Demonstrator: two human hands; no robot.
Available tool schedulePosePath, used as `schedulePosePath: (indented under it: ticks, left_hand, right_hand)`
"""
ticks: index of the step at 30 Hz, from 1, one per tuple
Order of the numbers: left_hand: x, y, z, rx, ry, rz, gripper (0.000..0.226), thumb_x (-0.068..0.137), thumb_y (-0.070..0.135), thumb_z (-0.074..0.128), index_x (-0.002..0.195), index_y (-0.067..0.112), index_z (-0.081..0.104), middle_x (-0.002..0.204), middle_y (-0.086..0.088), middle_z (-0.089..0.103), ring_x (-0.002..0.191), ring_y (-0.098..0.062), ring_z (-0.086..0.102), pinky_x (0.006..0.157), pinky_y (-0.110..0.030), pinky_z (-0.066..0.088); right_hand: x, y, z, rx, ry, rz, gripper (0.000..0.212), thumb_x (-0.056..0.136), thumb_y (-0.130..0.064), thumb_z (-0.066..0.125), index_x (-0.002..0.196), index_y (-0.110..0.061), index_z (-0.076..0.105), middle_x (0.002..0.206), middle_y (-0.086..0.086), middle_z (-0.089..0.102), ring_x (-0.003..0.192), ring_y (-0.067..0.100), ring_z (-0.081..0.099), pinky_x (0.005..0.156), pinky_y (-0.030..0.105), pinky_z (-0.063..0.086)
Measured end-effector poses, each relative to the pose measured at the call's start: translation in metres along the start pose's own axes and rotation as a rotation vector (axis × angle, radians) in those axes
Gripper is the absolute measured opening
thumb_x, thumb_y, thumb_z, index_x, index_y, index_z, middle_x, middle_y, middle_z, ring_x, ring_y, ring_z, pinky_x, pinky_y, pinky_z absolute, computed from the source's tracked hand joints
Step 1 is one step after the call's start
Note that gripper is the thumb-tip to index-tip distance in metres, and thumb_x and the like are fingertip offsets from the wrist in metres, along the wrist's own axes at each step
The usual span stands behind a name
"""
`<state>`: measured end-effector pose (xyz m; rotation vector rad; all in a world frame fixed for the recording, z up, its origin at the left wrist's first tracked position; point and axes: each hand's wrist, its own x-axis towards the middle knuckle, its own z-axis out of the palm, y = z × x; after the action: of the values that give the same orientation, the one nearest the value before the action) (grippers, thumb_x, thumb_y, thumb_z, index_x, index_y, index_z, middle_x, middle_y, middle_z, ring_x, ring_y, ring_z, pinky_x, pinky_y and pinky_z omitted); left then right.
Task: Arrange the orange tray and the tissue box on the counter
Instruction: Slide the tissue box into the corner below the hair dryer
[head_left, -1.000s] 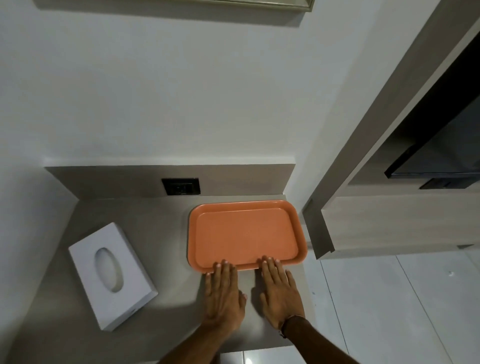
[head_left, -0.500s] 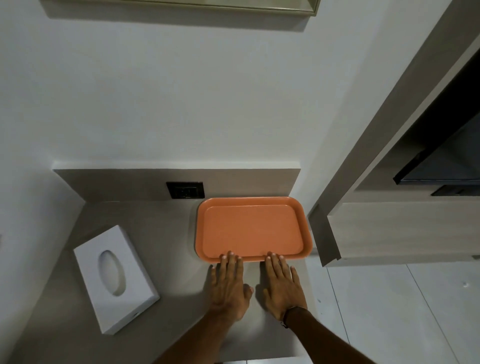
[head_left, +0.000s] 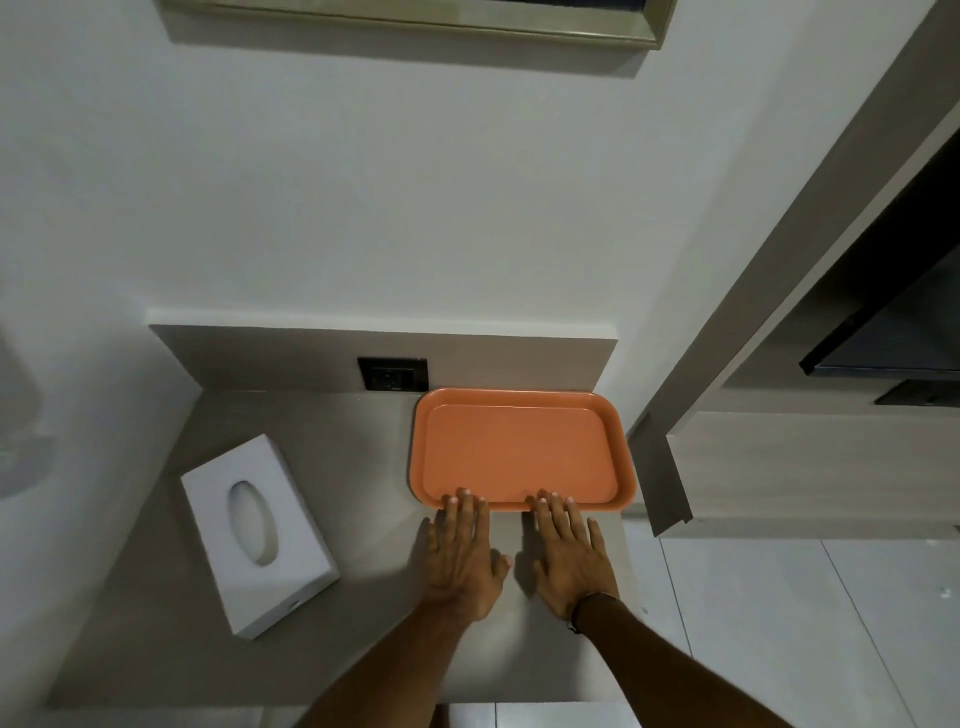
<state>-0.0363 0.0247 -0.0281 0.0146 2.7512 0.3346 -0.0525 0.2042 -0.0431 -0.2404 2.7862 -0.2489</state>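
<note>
Tabletop (head_left: 337, 457) of grey-beige stone fills the lower left, running back to a low backsplash with a dark wall socket (head_left: 393, 374). On its right part lies the orange tray (head_left: 519, 452), flat and empty, far rim against the backsplash, just right of the socket. The white tissue box (head_left: 258, 532) lies well apart to the left, turned at an angle, oval opening up. Both hands are flat and spread, grasping nothing: left hand (head_left: 464, 558) and right hand (head_left: 571, 558) rest palm-down side by side, fingertips touching the tray's near rim. A dark band circles the right wrist.
</note>
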Motion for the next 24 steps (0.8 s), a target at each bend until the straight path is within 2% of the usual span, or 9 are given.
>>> schedulePosePath:
  ticks: [6,14,20,24]
  left_hand:
    - [-0.052,-0.046,-0.021,-0.078,0.054,-0.155,0.084,0.096,0.060,0.029,0.158,0.018,-0.010,0.168,-0.008,-0.017,0.155,-0.028,-0.017,0.127,-0.055,0.002]
    - [-0.128,-0.150,-0.035,-0.197,0.162,-0.419,0.087,0.096,0.062,0.035,0.159,0.016,-0.003,0.170,-0.007,-0.007,0.157,-0.028,-0.003,0.126,-0.053,0.010]
    - [-0.136,-0.218,-0.040,-0.259,0.214,-0.551,0.093,0.094,0.064,0.040,0.158,0.012,-0.002,0.170,-0.010,-0.002,0.157,-0.031,0.002,0.126,-0.053,0.014]
    - [-0.122,-0.244,-0.044,-0.335,0.192,-0.595,0.097,0.093,0.065,0.041,0.158,0.010,-0.006,0.170,-0.010,-0.004,0.157,-0.029,-0.001,0.128,-0.049,0.010]
  right_hand:
    - [-0.014,-0.048,-0.009,-0.003,-0.019,-0.094,0.083,0.095,-0.038,0.040,0.158,-0.021,-0.010,0.170,0.002,-0.006,0.156,0.025,-0.007,0.125,0.049,0.003]
    - [-0.026,-0.159,0.004,-0.007,-0.108,-0.277,0.079,0.095,-0.040,0.038,0.159,-0.019,-0.005,0.170,0.004,0.001,0.156,0.024,0.002,0.126,0.047,0.006]
    - [-0.008,-0.249,0.008,0.091,-0.167,-0.364,0.078,0.093,-0.050,0.036,0.159,-0.023,0.004,0.169,0.002,0.010,0.156,0.024,0.010,0.125,0.048,0.015]
    - [0.015,-0.292,0.010,0.209,-0.243,-0.304,0.084,0.096,-0.054,0.044,0.159,-0.020,0.000,0.170,0.002,0.007,0.155,0.024,0.014,0.125,0.042,0.018]
